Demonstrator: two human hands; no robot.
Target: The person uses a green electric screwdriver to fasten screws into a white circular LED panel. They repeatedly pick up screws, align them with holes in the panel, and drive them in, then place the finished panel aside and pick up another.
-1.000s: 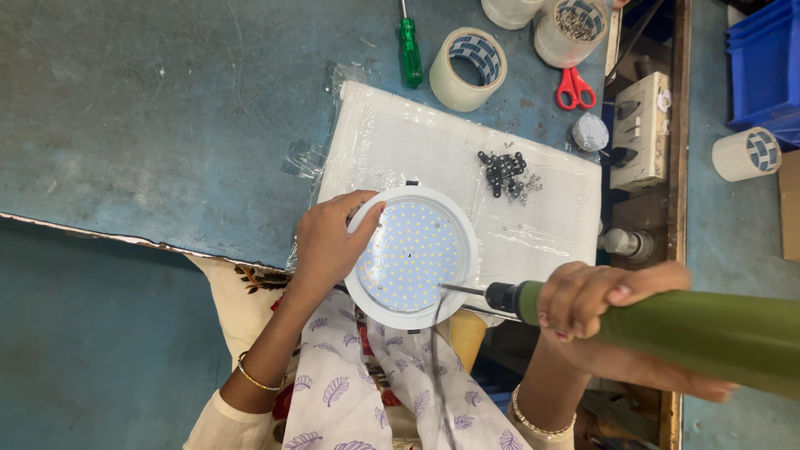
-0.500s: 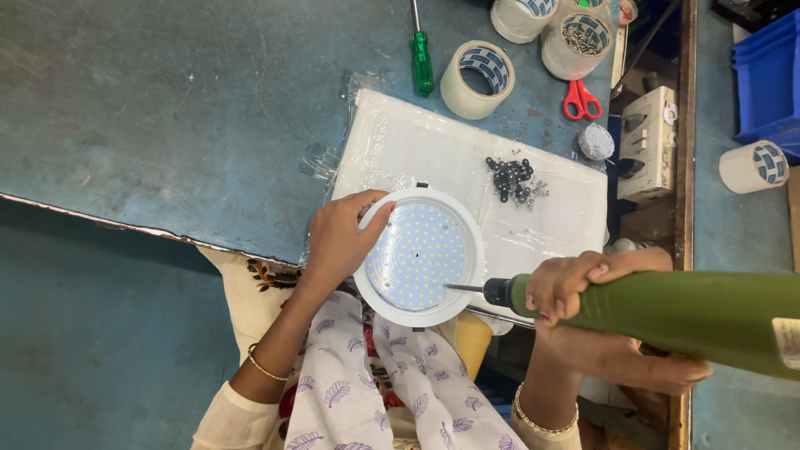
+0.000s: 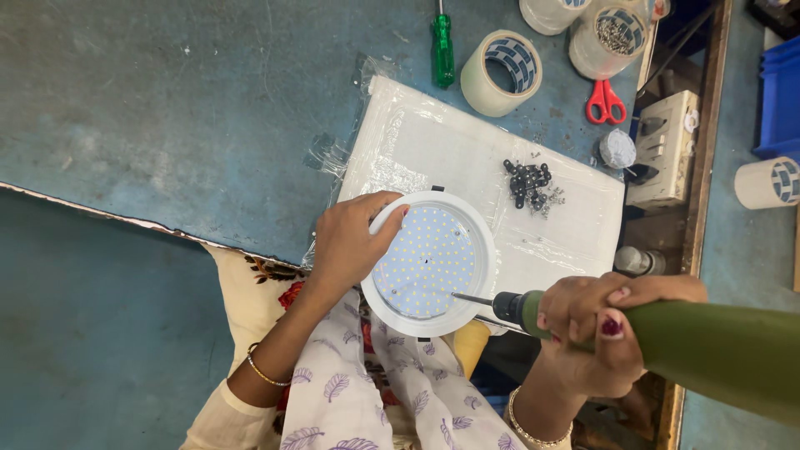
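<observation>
Head view: left hand (image 3: 350, 246) is gripping the round white LED panel light (image 3: 429, 262) steady, right hand (image 3: 587, 333) is clasping the olive-green electric screwdriver (image 3: 667, 342), bit best kept square on the screw.

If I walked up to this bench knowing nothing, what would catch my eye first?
Probably the round white light panel, dotted with tiny diodes, at the bench's near edge, with the left hand gripping its rim. Next, the big green power screwdriver in the right hand, its bit touching the panel's right side. Behind, a small heap of dark screws lies on a white sheet.
</observation>
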